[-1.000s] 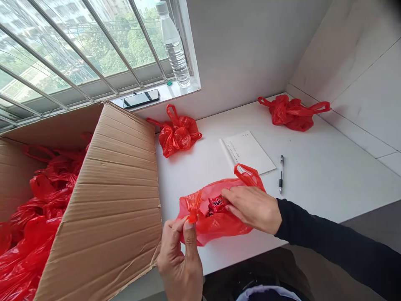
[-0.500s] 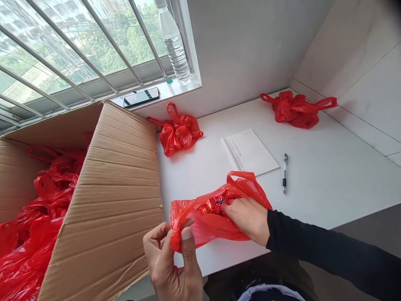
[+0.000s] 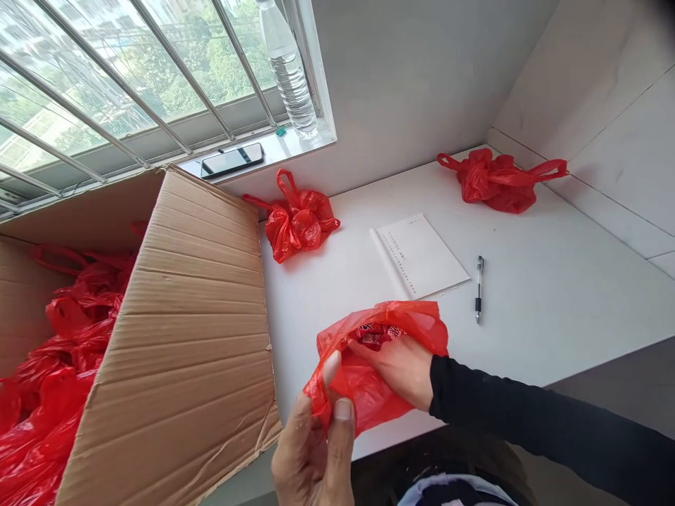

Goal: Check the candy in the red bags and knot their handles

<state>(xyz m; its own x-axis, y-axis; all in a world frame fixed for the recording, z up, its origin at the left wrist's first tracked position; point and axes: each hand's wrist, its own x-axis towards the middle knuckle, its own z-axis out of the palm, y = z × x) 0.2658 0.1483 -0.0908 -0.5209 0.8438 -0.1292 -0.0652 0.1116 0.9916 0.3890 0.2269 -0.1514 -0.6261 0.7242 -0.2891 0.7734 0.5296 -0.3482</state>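
A red plastic bag lies near the table's front edge with its mouth open. My left hand is closed on the bag's left rim, pinching the thin plastic between thumb and fingers. Inside the bag are several small red-wrapped packets with dark and white print. My right hand, in a black sleeve, reaches into the mouth from the right. One finger is stretched out below the packets; the other fingers are partly hidden by the bag.
On the left stands a cardboard box full of red bags. Tied red bags lie by the wall and in the far corner. A notebook, pen, phone and water bottle are farther back.
My right hand has shifted slightly left inside the bag and its finger is now stretched out. My left hand has moved right with the rim, and the bag's mouth looks rounder.
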